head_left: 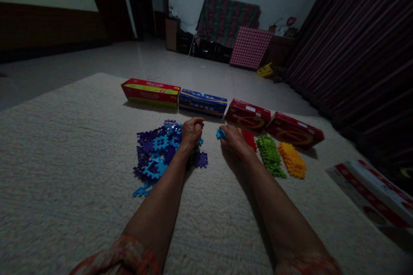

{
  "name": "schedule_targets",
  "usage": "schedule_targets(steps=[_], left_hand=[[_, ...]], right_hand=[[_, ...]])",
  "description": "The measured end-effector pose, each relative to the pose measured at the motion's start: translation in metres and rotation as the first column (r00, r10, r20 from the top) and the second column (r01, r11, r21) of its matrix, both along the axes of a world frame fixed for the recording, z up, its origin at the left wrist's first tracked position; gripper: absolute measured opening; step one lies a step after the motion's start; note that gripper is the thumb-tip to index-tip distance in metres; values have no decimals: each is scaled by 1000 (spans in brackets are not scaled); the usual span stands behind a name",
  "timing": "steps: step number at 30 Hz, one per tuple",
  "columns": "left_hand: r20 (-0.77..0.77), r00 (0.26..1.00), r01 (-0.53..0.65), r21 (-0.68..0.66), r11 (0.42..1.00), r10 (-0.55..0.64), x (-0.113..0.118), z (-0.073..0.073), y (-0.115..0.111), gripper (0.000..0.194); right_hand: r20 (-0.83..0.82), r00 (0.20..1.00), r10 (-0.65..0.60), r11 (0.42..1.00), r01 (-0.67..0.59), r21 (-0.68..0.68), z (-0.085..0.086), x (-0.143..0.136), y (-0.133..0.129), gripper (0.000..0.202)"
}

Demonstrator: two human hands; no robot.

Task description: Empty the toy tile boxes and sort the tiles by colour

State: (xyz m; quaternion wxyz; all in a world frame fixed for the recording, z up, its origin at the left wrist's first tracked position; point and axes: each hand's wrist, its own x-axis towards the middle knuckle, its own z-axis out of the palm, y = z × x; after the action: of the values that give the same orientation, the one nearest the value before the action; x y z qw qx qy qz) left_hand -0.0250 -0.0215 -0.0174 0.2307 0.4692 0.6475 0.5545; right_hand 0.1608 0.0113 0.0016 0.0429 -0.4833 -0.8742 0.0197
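Note:
A loose pile of purple and light blue interlocking plastic pieces (155, 154) lies on the pale mat. My left hand (192, 132) is over the pile's right edge with its fingers curled closed; whatever they may hold is hidden. To the right, my right hand (232, 138) grips a light blue piece (220, 134) just above the mat. Beside that hand is a group of red pieces (249, 139), partly hidden by it. Farther right lie a row of green pieces (270, 157) and a row of yellow-orange pieces (292, 160).
Behind the pieces stand a red and yellow box (151, 93), a blue box (203, 104) and two dark red boxes (248, 115). A red and white box (374, 193) lies at the right. Cloth-covered furniture (229, 19) stands by the wall.

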Motion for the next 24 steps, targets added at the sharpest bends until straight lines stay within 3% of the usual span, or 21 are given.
schedule_targets(steps=[5, 8, 12, 16, 19, 24], left_hand=[[-17, 1000, -10, 7, 1000, 10, -1, 0, -1, 38], [-28, 999, -16, -5, 1000, 16, -3, -1, 0, 38], [-42, 999, -6, -9, 1000, 6, -3, 4, -3, 41], [-80, 997, 20, 1, 1000, -20, -8, 16, -10, 43], [-160, 986, 32, -37, 999, -37, -32, 25, -17, 44], [-316, 948, 4, -87, 996, -31, -113, 29, -32, 39]], right_hand=[[-64, 998, 20, 999, -17, 41, -4, 1, 2, 43], [-226, 967, 116, 991, -96, 95, -8, -2, -7, 50], [-541, 806, 240, 971, -214, 112, -25, -18, -36, 48], [-667, 702, 250, 965, -241, 108, -53, -37, -62, 44], [-701, 680, 216, 976, -180, 126, -67, -43, -69, 44], [-729, 656, 195, 980, -149, 129, -75, -44, -66, 43]])
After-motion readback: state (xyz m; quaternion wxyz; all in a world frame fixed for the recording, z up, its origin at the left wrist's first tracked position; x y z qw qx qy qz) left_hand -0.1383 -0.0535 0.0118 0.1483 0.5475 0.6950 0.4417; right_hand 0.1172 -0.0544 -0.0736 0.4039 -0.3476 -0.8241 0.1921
